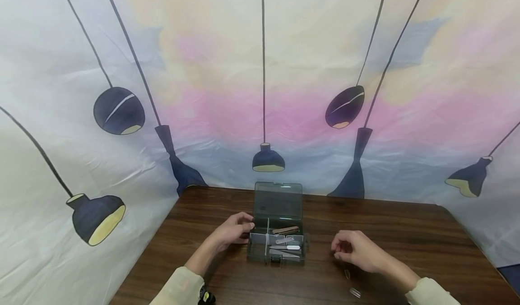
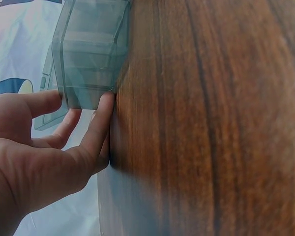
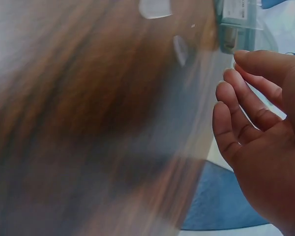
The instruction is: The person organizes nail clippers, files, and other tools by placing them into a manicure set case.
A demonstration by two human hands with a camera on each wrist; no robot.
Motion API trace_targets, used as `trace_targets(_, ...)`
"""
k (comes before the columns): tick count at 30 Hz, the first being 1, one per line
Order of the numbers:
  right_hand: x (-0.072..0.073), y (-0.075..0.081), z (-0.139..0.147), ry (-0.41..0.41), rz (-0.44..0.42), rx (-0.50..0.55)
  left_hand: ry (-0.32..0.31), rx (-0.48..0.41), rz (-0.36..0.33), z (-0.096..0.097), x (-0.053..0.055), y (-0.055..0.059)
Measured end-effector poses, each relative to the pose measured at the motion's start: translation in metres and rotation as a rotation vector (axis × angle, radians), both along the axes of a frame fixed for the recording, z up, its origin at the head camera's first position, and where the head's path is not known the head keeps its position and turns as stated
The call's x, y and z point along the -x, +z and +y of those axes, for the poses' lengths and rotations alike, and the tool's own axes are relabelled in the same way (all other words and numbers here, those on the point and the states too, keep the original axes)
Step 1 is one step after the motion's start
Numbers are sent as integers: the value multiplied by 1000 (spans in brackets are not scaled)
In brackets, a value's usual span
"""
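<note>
A dark translucent compartment box (image 1: 277, 258) stands on the table with its lid (image 1: 278, 201) raised at the back. Its right-hand compartments hold a long brown piece (image 1: 286, 230) and several slim pale or metallic pieces (image 1: 287, 247), too small to name. My left hand (image 1: 231, 230) rests its thumb and fingertips against the box's left side; in the left wrist view, the fingers (image 2: 102, 110) reach the end wall with a slight bend. Apart from the box, on its right, my right hand (image 1: 357, 251) hovers with loosely bent fingers (image 3: 223, 118) and nothing visible in them.
Two small clear pieces lie on the dark wooden table (image 1: 325, 287) near my right hand: a thin one (image 1: 347, 274) and a wider one (image 1: 355, 292). Behind the table hangs a cloth (image 1: 227, 115) printed with lamps.
</note>
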State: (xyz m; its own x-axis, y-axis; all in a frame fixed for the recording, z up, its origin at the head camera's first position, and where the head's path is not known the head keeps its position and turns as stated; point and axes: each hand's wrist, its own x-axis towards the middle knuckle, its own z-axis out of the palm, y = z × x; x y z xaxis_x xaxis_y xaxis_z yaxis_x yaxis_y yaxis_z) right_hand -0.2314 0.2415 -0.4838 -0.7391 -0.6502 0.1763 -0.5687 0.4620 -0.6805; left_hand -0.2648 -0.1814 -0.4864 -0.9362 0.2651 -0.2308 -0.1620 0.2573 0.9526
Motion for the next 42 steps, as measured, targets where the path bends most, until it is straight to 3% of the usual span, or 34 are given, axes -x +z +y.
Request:
trace_targets(10, -17, -11, 25, 15, -93, -29, -14, -2, -15, 1, 2, 1)
trace_targets(17, -26, -15, 30, 64, -37, -15, -21, -5, -2, 0, 1, 1)
trace_targets(27, -26, -19, 29, 78, -36, -62, -28, 1, -1, 0, 1, 0)
trace_targets(42, -24, -22, 26, 83, -13, 15, -16, 5, -10, 0, 0, 1)
